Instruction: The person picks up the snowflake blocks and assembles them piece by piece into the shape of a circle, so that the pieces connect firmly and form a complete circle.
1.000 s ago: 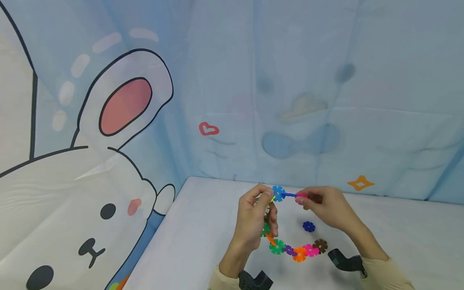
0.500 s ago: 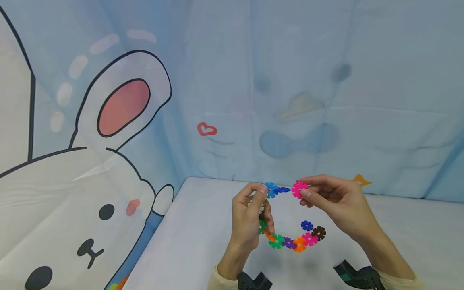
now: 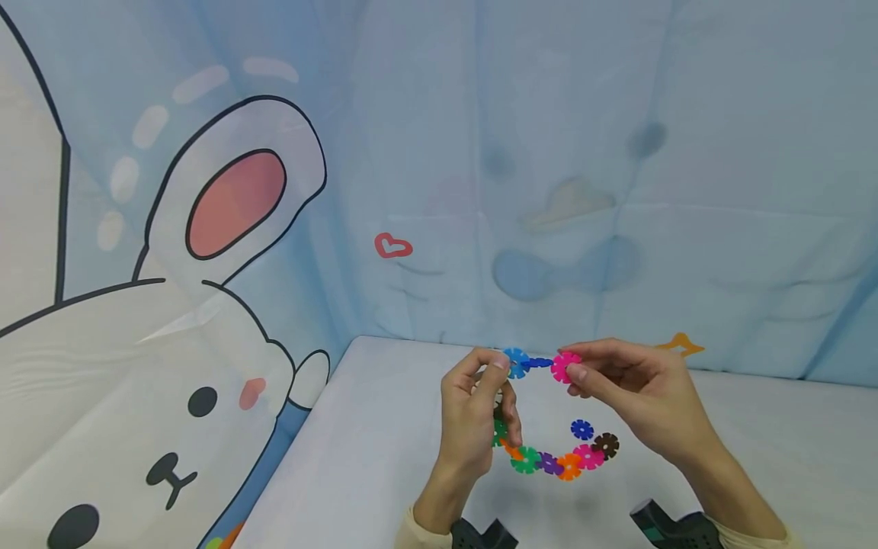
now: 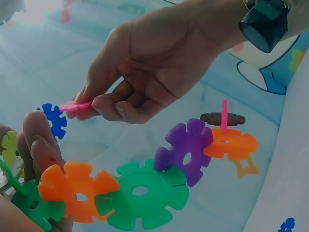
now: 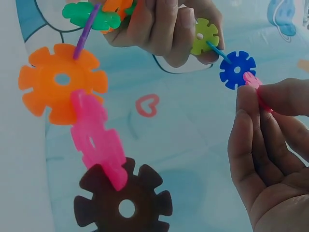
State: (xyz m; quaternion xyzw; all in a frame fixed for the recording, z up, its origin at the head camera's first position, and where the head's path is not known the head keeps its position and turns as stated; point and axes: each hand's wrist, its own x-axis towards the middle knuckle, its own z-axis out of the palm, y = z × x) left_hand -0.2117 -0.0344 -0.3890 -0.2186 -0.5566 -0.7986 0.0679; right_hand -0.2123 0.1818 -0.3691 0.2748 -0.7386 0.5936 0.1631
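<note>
A chain of flower-shaped interlocking discs hangs in a curve from my left hand (image 3: 469, 415). Its fingers and thumb pinch the chain near a yellow-green disc (image 5: 205, 38) and a light blue disc (image 3: 514, 364). A dark blue disc (image 5: 237, 70) sticks out from that upper end. My right hand (image 3: 645, 396) pinches a pink disc (image 3: 565, 367) between thumb and fingers, its edge right at the dark blue disc. Down the chain follow a green disc (image 4: 140, 193), a purple disc (image 4: 186, 152), an orange disc (image 5: 63, 82), another pink disc (image 5: 99, 140) and a brown disc (image 5: 126, 203).
A loose dark blue disc (image 3: 581, 429) lies on the white table (image 3: 384, 457). Behind the table hangs a light blue cloth (image 3: 439, 168) printed with a rabbit (image 3: 171, 366). Black wrist cameras sit on both forearms.
My right hand has turned and moved right, so the pink disc now faces the head camera. Half a second ago a thin gap showed beside the dark blue disc; now their edges meet.
</note>
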